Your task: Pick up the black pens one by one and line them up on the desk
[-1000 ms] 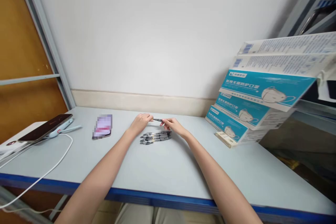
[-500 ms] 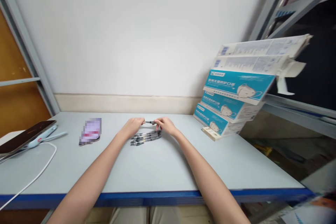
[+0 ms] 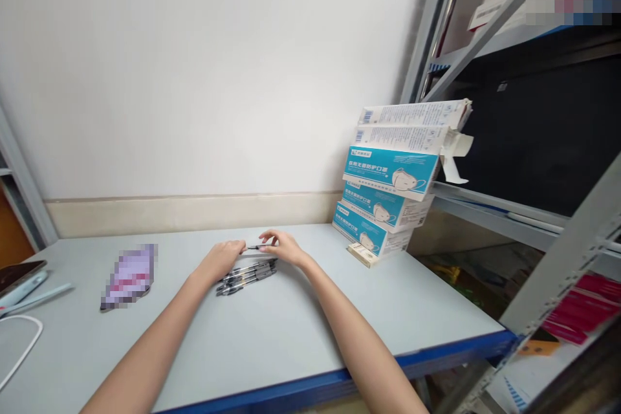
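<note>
My left hand [image 3: 220,260] and my right hand [image 3: 280,247] hold one black pen [image 3: 254,247] between them, each pinching an end, a little above the grey table [image 3: 272,330]. Just below the hands, several black pens [image 3: 246,271] lie side by side on the table. Both hands have their fingers closed on the held pen.
A leaning stack of teal and white mask boxes [image 3: 391,191] stands at the table's right rear corner. A blurred flat item [image 3: 129,275] lies to the left, with a phone [image 3: 17,275] and white cable [image 3: 19,346] at the far left. Metal shelving [image 3: 533,162] rises on the right.
My view has swung to the right, so the boxes and shelving sit nearer the middle. My hands still hold the pen over the lying pens.
</note>
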Demonstrator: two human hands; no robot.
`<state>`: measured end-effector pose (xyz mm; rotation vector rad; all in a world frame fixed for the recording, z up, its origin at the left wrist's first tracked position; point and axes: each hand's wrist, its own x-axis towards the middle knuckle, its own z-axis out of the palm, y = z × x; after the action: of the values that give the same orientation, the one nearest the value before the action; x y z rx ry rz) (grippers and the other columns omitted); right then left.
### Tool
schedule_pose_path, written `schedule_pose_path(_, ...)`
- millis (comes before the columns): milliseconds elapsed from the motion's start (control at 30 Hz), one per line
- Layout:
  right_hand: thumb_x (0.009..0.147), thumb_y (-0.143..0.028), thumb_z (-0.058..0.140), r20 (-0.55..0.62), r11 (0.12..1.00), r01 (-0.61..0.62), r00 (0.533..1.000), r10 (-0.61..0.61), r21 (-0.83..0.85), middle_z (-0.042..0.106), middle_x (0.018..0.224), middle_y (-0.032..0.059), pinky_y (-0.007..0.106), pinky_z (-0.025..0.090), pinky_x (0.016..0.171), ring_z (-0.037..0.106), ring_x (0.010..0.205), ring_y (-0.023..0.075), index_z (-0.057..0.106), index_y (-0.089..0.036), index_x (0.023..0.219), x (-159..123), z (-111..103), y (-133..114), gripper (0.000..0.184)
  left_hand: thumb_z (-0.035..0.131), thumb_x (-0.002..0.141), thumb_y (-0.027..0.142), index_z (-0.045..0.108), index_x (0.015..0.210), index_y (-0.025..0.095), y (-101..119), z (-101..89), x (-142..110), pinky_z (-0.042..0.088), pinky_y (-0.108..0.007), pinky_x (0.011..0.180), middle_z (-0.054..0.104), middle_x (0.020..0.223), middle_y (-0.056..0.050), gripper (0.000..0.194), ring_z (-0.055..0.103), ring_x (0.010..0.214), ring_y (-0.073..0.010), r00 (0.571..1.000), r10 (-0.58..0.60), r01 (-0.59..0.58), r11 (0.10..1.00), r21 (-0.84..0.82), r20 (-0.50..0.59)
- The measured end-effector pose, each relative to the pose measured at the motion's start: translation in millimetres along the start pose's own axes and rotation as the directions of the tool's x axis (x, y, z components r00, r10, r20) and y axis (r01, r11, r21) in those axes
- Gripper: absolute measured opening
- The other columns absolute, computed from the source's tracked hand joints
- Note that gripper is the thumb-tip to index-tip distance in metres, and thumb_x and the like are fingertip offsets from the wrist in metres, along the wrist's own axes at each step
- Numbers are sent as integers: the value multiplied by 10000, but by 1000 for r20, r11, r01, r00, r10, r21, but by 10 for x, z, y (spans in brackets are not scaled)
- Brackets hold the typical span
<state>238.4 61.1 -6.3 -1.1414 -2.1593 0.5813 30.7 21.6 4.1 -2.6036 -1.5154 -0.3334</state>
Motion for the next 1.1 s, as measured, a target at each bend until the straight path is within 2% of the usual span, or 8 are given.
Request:
schedule_pose_path(133,841,-338,475,105,998,-49,993,53,-44,653,729,10,235,383,661,547,678,126,661,-182,874,-11,-17,-12,245,304,828,116,490,859,196,43,-27,-1,333,-255,649,629,880,-47,204,565,788,-169,1000,12,-12,1000,7,12)
schedule_pose_path(267,720,-317,638,49,999,41,998,-40,-16,646,920,14,227,393,694,545,754,126,602,-196,1000,-40,-39,-24,307,294,843,150,493,817,198,102,-79,-12,326,-255,621,629,820,-40,206,564,730,-166,1000,-15,15,1000,-7,28)
schedule_pose_path(400,876,-340,402,147,995,60,987,-70,75,645,740,15,244,408,673,542,656,124,595,-162,1002,-39,-30,-27,291,265,854,170,485,798,200,118,-92,-5,318,-263,609,625,808,-43,229,563,735,-178,1000,-15,15,1000,2,1)
schedule_pose_path(567,732,-281,627,-42,993,115,992,-116,-29,613,1043,48,289,375,839,532,937,168,583,-192,1008,-29,12,-63,293,273,834,147,466,799,205,66,-33,11,310,-261,600,617,781,-38,205,556,715,-176,1000,-15,15,1000,7,-6)
schedule_pose_path(767,848,-318,483,58,1000,-25,998,25,-6,678,818,16,348,353,867,587,813,158,621,-224,1013,-62,-16,-210,235,294,816,126,460,817,203,21,-6,10,314,-258,602,617,794,-35,184,557,716,-176,1000,2,-2,1000,6,-5)
schedule_pose_path(867,729,-303,647,-9,993,-17,1000,16,-118,657,1001,10,389,292,929,553,963,195,621,-271,1031,-66,-30,-233,305,303,827,146,462,817,203,31,-20,9,312,-256,593,622,805,-36,168,560,718,-180,1000,5,-5,1000,11,2)
schedule_pose_path(1000,828,-387,501,157,999,-52,986,51,1,688,885,24,285,399,782,602,779,149,607,-226,1083,-62,-25,-203,320,312,832,139,477,843,203,37,-16,11,325,-259,605,627,823,-41,177,570,745,-186,1000,9,-9,1000,21,-10)
schedule_pose_path(1100,845,-340,472,120,997,-28,992,37,-78,695,798,9,252,404,714,595,705,136,669,-223,947,-66,-21,-197,251,312,833,129,487,864,202,36,5,18,336,-262,622,627,842,-46,192,574,768,-185,999,38,-38,999,26,10)
